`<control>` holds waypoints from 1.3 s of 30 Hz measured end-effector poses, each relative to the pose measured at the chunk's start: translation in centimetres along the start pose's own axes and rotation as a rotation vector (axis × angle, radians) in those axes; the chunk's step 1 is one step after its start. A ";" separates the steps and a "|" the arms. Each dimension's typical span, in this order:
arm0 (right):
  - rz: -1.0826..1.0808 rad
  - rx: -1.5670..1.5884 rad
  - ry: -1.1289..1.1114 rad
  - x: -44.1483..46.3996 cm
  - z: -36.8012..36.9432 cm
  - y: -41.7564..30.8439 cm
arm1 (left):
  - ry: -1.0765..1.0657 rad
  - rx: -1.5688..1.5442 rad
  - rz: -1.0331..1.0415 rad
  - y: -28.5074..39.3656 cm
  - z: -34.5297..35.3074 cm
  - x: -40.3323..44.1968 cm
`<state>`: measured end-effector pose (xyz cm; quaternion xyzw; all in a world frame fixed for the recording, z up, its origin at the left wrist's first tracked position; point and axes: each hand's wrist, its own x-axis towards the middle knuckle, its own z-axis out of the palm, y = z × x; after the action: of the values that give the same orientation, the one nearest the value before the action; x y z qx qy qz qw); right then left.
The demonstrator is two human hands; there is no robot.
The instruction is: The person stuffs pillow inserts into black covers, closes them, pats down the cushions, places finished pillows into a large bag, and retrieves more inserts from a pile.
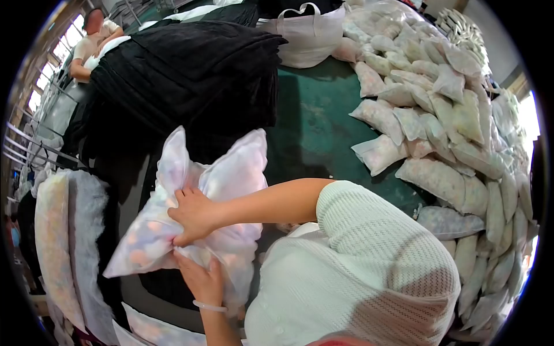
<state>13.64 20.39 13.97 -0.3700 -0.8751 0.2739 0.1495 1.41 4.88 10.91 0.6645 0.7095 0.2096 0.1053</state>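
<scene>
A plump white cushion (146,230) with pale pink, blue and orange filling showing through lies in front of me, its pointed corners toward the left and the top. My right hand (199,214) reaches across it from above, fingers curled over the fabric and thumb pressed in. My left hand (202,279), with a pale bracelet on the wrist, grips the same spot from below, so the cover is pinched and creased between both hands. Against its right side sits more stuffed white fabric (239,164); whether this is a second cushion I cannot tell.
Black fabric (190,69) is stacked high on the green table (306,115). Many stuffed white bags (433,115) pile up on the right. A white tote bag (309,34) stands at the back. Long cushions (55,242) stand at left. Another person (92,43) is at the far left.
</scene>
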 end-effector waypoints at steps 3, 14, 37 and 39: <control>-0.196 -0.090 0.168 1.9 3.8 0.6 | -0.158 -0.336 0.090 0.5 -2.7 0.2; -0.497 0.084 0.293 1.7 5.3 1.9 | 0.285 -0.919 -0.364 -29.6 0.4 2.2; -0.705 0.000 0.195 7.1 5.5 -3.3 | -0.017 -0.258 -0.152 -25.8 2.9 8.7; -0.696 -0.019 0.204 7.4 4.6 -3.1 | -0.024 -0.263 -0.133 -25.9 3.1 10.1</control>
<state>4.73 22.27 12.59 -0.0765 -0.9317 0.1603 0.3168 -21.51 14.58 -1.83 0.5991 0.7169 0.2854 0.2138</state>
